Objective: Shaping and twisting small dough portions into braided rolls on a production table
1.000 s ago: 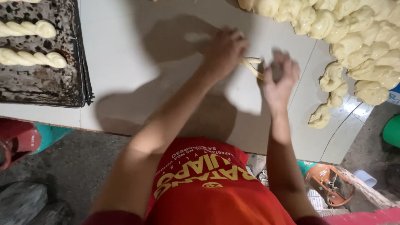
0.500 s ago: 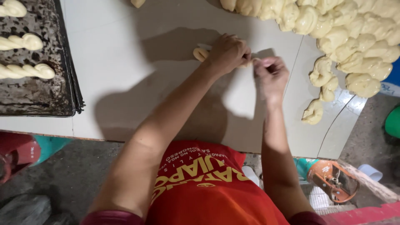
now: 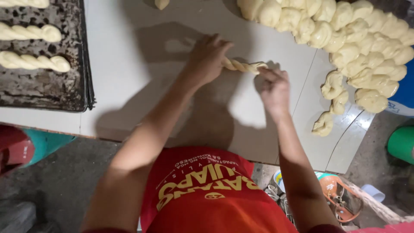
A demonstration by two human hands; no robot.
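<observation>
Head view: dough twist (image 3: 241, 66) lengthwise left-right.

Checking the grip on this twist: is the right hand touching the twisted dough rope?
Touching. The head view shows the right hand pinching the end of the twisted dough rope, with no gap; the left hand covers its other end.

You had one printed thing in view: a blue package (image 3: 405, 92) with white lettering, poking in at the right edge, partly hidden behind the pale surface (image 3: 129, 86). No signs or screens showed.
</observation>
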